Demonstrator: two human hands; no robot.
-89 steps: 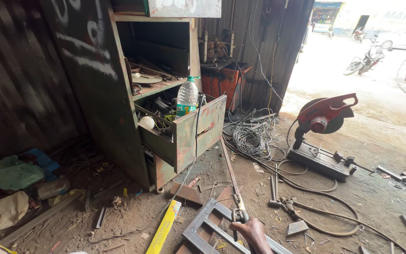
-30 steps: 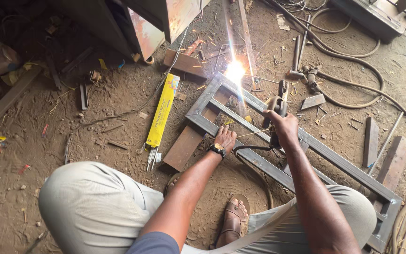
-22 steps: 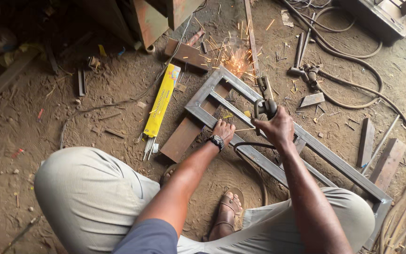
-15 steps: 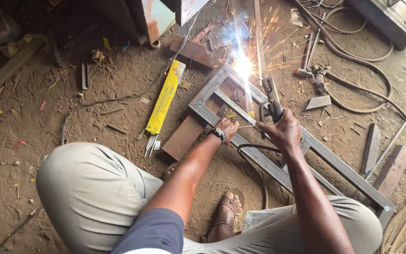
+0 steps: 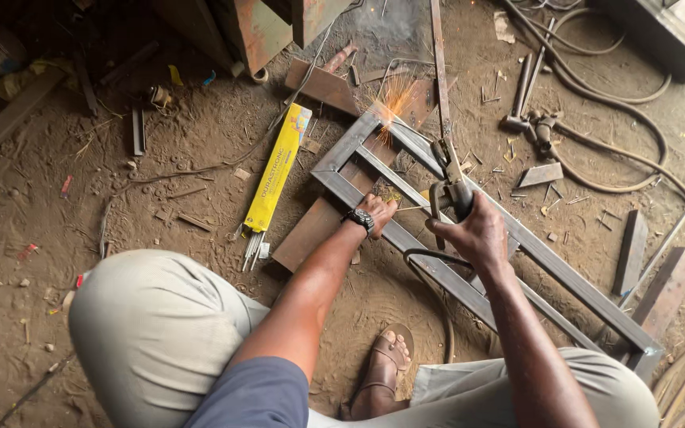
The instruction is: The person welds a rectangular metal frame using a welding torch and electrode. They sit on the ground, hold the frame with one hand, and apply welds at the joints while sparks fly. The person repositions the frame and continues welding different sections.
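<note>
Item: steel frame [image 5: 517,238], rectangular, of grey angle bar, lying flat on the dirt floor [image 5: 160,182]; long axis runs diagonally from the far corner near the rusty cabinet [image 5: 263,28] down to the near corner by the person's right knee, with a crossbar close to the far end. Item: electrode holder [image 5: 447,186], clamped in the right hand [image 5: 477,234], the grip closed fully around its handle; the holder points away from the person along the frame's upper rail, toward the far corner, where orange sparks [image 5: 390,103] show ahead of the grip. A dark cable [image 5: 430,265] loops out just below the grip and back toward the sandalled foot [image 5: 382,372]. Left hand [image 5: 376,212], wristwatch on the wrist, rests fingertips down on the frame's lower rail, just left of the grip; whether it pinches anything I cannot tell. Left of that hand: a yellow packet of welding rods [image 5: 277,170], long axis near upright in view, bare rod ends sticking out at its near end. Beyond the grip: a long flat steel strip [image 5: 439,71] and two hammers [image 5: 525,95]. Right of the grip: black hose [image 5: 636,158] in wide curves, and short offcuts of steel [image 5: 636,254].
</note>
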